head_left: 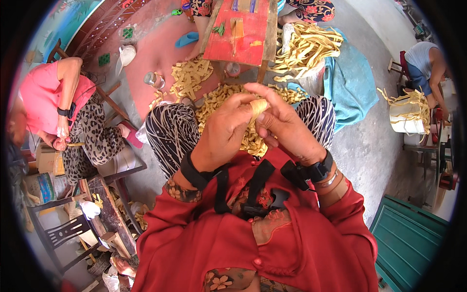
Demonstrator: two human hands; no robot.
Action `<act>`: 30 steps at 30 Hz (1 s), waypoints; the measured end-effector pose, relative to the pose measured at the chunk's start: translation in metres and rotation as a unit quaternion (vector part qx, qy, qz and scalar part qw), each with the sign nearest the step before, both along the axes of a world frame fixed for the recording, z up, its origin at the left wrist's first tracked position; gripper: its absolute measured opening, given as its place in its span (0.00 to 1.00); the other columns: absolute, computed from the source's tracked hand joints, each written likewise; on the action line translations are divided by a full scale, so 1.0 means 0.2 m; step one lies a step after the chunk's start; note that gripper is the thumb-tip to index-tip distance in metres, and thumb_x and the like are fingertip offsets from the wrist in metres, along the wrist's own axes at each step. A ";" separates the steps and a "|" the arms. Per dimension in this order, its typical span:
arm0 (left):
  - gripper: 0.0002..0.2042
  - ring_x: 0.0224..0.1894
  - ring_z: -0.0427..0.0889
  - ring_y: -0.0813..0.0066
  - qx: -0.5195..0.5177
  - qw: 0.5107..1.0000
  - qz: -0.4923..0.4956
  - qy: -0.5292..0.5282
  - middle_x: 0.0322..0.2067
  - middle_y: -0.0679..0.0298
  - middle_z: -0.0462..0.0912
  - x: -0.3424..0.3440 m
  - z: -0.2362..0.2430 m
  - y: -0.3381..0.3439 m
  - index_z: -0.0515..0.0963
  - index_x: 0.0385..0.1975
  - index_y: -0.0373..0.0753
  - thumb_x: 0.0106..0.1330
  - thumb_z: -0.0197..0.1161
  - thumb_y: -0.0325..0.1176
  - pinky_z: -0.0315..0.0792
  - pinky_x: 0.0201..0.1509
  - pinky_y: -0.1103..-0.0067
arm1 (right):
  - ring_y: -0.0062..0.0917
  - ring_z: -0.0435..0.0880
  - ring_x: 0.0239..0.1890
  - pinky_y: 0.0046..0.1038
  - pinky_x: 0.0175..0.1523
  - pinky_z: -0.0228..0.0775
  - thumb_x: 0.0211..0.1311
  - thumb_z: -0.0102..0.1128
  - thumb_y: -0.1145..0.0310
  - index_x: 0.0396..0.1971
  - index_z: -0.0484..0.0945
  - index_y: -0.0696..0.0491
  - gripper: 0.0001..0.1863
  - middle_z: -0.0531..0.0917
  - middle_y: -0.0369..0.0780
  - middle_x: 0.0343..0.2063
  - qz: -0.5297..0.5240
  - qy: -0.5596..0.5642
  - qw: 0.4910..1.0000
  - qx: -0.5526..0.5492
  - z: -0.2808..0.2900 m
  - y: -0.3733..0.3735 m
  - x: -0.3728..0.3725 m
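Above my lap, both hands come together around a pale yellow strip [259, 106] that looks folded or coiled into a short bundle. My left hand [224, 129] has its fingers closed on the strip's left side. My right hand [292, 129] grips it from the right, thumb against the lower side and forefinger stretched over the top. Part of the strip is hidden by my fingers. Below and behind my hands, between my knees, lies a heap of small yellow knotted pieces [214, 104].
Ahead stands a red wooden bench [233, 46]. Long yellow strips [311, 46] are piled right of it, beside a blue cloth [348, 92]. More pieces [189, 78] and a glass jar [154, 80] lie left. Another person in pink [73, 92] sits left, another [425, 63] far right.
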State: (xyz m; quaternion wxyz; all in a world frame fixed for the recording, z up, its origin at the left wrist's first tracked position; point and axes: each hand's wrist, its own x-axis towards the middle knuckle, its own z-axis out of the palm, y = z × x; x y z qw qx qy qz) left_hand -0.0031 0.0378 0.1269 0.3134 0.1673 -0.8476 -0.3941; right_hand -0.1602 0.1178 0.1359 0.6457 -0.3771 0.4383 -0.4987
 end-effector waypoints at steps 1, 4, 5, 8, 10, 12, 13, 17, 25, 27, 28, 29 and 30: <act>0.17 0.41 0.78 0.58 -0.014 0.999 -0.007 0.039 0.43 0.53 0.76 -0.01 -0.01 -0.01 0.74 0.47 0.33 0.58 0.48 0.18 0.72 0.43 0.76 | 0.10 0.65 0.16 0.11 0.20 0.55 0.65 0.49 0.71 0.62 0.56 0.49 0.26 0.71 0.30 0.19 0.001 -0.003 1.000 0.002 -0.02 0.00 -0.01; 0.13 0.35 0.78 0.72 0.184 0.981 -0.022 0.054 0.43 0.58 0.77 -0.03 0.01 0.01 0.75 0.44 0.30 0.61 0.49 0.20 0.72 0.37 0.81 | 0.12 0.72 0.17 0.14 0.20 0.64 0.64 0.49 0.74 0.59 0.60 0.51 0.23 0.76 0.34 0.22 -0.017 -0.036 0.999 0.003 -0.07 -0.02 -0.04; 0.11 0.30 0.77 0.79 0.324 0.944 -0.019 0.058 0.41 0.61 0.78 -0.04 0.01 0.03 0.75 0.43 0.29 0.63 0.50 0.21 0.71 0.32 0.84 | 0.12 0.72 0.17 0.14 0.20 0.64 0.64 0.49 0.74 0.59 0.60 0.51 0.23 0.76 0.34 0.22 -0.017 -0.037 0.999 0.004 -0.09 -0.02 -0.03; 0.10 0.23 0.72 0.89 0.369 0.926 0.016 0.078 0.37 0.65 0.78 -0.06 -0.01 0.03 0.76 0.42 0.29 0.64 0.53 0.23 0.66 0.24 0.90 | 0.13 0.75 0.18 0.13 0.21 0.66 0.64 0.50 0.75 0.49 0.66 0.53 0.14 0.77 0.35 0.24 -0.037 -0.004 0.999 -0.009 -0.14 -0.02 -0.02; 0.09 0.21 0.70 0.90 0.411 0.907 0.028 0.093 0.36 0.64 0.78 -0.06 -0.03 0.04 0.77 0.40 0.30 0.63 0.55 0.24 0.63 0.22 0.91 | 0.14 0.77 0.19 0.14 0.22 0.68 0.63 0.52 0.75 0.37 0.70 0.55 0.04 0.78 0.35 0.24 -0.059 0.013 0.998 -0.014 -0.16 -0.02 -0.02; 0.08 0.19 0.68 0.90 0.458 0.878 0.034 0.132 0.31 0.64 0.77 -0.06 -0.08 0.06 0.74 0.40 0.32 0.62 0.56 0.23 0.62 0.20 0.90 | 0.14 0.76 0.19 0.14 0.22 0.69 0.62 0.53 0.76 0.34 0.71 0.56 0.02 0.78 0.35 0.24 -0.077 0.001 0.997 -0.022 -0.19 -0.01 -0.01; 0.08 0.19 0.68 0.90 0.456 0.879 0.032 0.135 0.31 0.64 0.77 -0.06 -0.11 0.07 0.74 0.40 0.32 0.62 0.56 0.23 0.62 0.20 0.90 | 0.13 0.76 0.19 0.15 0.23 0.70 0.62 0.54 0.76 0.31 0.71 0.57 0.02 0.78 0.35 0.23 -0.094 -0.013 0.995 -0.027 -0.21 -0.01 0.01; 0.15 0.18 0.66 0.86 0.567 0.797 0.046 0.203 0.29 0.65 0.73 -0.07 -0.15 0.11 0.63 0.48 0.35 0.62 0.54 0.21 0.62 0.20 0.88 | 0.13 0.76 0.20 0.15 0.25 0.71 0.61 0.55 0.76 0.29 0.72 0.57 0.02 0.77 0.33 0.23 -0.130 0.031 0.991 -0.022 -0.26 0.04 0.05; 0.06 0.19 0.69 0.85 0.625 0.741 0.083 0.232 0.25 0.67 0.72 -0.10 -0.16 0.11 0.66 0.39 0.36 0.66 0.52 0.27 0.66 0.21 0.87 | 0.14 0.77 0.22 0.18 0.28 0.70 0.58 0.57 0.78 0.28 0.74 0.57 0.02 0.78 0.35 0.23 -0.239 0.181 0.948 -0.104 -0.15 0.05 0.14; 0.04 0.19 0.69 0.86 0.628 0.739 0.087 0.227 0.25 0.68 0.72 -0.12 -0.18 0.11 0.67 0.37 0.36 0.67 0.52 0.28 0.66 0.21 0.88 | 0.17 0.77 0.20 0.19 0.28 0.71 0.53 0.60 0.79 0.28 0.74 0.56 0.04 0.77 0.36 0.23 -0.264 0.352 0.880 -0.177 -0.15 0.05 0.15; 0.04 0.19 0.69 0.86 0.610 0.755 0.124 0.208 0.24 0.69 0.71 -0.13 -0.19 0.12 0.67 0.35 0.37 0.68 0.52 0.29 0.66 0.20 0.88 | 0.23 0.78 0.21 0.22 0.27 0.70 0.49 0.62 0.80 0.28 0.74 0.56 0.08 0.76 0.39 0.22 -0.272 0.362 0.869 -0.201 -0.18 0.04 0.16; 0.04 0.18 0.69 0.87 0.591 0.768 0.161 0.188 0.22 0.70 0.71 -0.14 -0.20 0.12 0.66 0.33 0.38 0.68 0.52 0.30 0.65 0.20 0.89 | 0.23 0.78 0.21 0.22 0.27 0.70 0.49 0.62 0.80 0.28 0.74 0.56 0.08 0.76 0.39 0.22 -0.271 0.362 0.869 -0.201 -0.20 0.04 0.16; 0.04 0.18 0.69 0.87 0.591 0.768 0.161 0.188 0.22 0.70 0.71 -0.14 -0.22 0.12 0.66 0.33 0.38 0.68 0.52 0.30 0.65 0.20 0.89 | 0.26 0.77 0.21 0.23 0.27 0.70 0.48 0.62 0.80 0.28 0.74 0.56 0.08 0.75 0.40 0.22 -0.262 0.390 0.851 -0.235 -0.21 0.03 0.16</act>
